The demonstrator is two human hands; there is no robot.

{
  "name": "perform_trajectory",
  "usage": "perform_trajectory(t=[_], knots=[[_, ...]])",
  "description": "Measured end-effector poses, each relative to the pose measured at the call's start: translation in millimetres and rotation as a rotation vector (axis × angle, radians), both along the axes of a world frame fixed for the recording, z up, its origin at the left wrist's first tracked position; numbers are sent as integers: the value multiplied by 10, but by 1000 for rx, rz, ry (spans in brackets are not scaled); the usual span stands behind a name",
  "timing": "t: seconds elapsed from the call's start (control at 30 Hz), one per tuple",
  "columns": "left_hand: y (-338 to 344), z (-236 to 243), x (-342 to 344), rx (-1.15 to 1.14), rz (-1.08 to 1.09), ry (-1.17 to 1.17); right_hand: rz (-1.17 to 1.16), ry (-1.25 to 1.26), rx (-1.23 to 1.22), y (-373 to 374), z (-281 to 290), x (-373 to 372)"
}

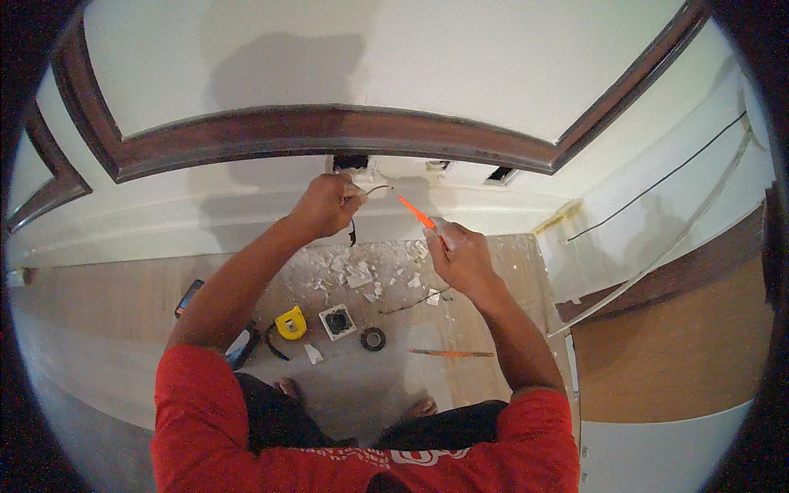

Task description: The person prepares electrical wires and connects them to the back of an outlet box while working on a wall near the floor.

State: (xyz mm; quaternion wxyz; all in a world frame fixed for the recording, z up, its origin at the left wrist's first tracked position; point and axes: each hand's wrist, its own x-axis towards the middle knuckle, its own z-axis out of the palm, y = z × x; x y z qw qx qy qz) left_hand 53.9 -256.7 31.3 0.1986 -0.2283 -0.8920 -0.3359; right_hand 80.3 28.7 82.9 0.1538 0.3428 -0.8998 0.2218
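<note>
Out in front of the wall, my left hand is closed on a thin electrical wire, whose free end points right. A second dark wire end dangles just below that hand. My right hand is closed round a slim orange pen-like tool. Its tapered tip is close to the wire's end; whether they touch I cannot tell. Behind my left hand, a dark rectangular hole opens in the white wall, under a brown wooden moulding.
Plaster chips litter the floor. Nearer lie a yellow tape measure, a square white socket plate, a black tape roll and a thin orange stick. Another wall hole is at right. A dark cable runs along the right wall.
</note>
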Motion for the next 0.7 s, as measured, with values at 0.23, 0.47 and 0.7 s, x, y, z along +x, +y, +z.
perform_trajectory(t=[0.23, 0.47, 0.7], knots=[[20, 58, 37, -27, 31, -56, -43, -55, -111, -32, 28, 11], [35, 52, 44, 58, 28, -52, -65, -121, -107, -64, 66, 5], [20, 34, 22, 17, 42, -71, -66, -155, -122, -59, 75, 9]])
